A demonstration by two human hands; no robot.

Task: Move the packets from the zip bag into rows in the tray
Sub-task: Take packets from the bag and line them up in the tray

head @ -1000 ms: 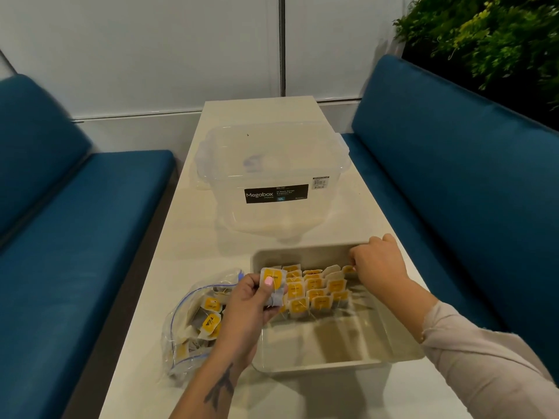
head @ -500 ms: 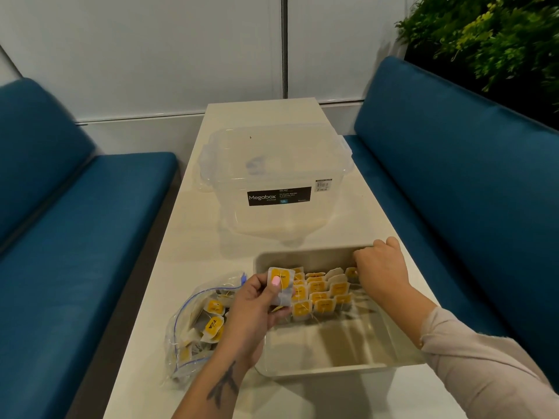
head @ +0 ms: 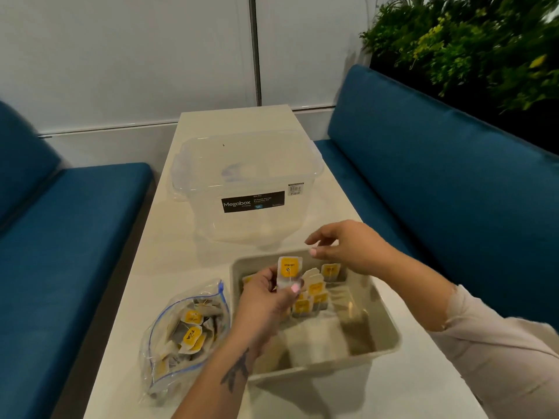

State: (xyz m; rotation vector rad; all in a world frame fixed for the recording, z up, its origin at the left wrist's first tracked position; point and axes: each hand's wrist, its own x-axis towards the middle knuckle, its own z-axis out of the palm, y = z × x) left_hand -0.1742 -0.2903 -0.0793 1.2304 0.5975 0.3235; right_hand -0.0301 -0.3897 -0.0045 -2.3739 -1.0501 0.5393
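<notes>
Your left hand sits over the near-left part of the beige, rounded-corner plastic tray, w/ thumb and fingers pinching one small white paper packet with a yellow square label, held upright just above the rows. That grip is narrow, closed on the packet's lower half. Your right hand hovers above the tray's far rim, fingers loosely spread and slightly bent, holding nothing, thumb tip near the packet's top right corner but apart from it.

Inside the tray, the rows of yellow-labelled packets stand on edge along the far side, flat and thin, tops angled or peaked; the near half shows bare, smooth, matte floor. Motion blur softens the detail there, so no exact count.

The clear, crinkly zip bag with a blue seal line lies on the pale, smooth tabletop just left of the tray, mouth open toward the tray, w/ more packets heaped loose inside.

Beyond the tray stands a large transparent lidded plastic storage box with a black "Megabox" label. Blue cushioned benches flank both sides; leafy green plants at upper right.
</notes>
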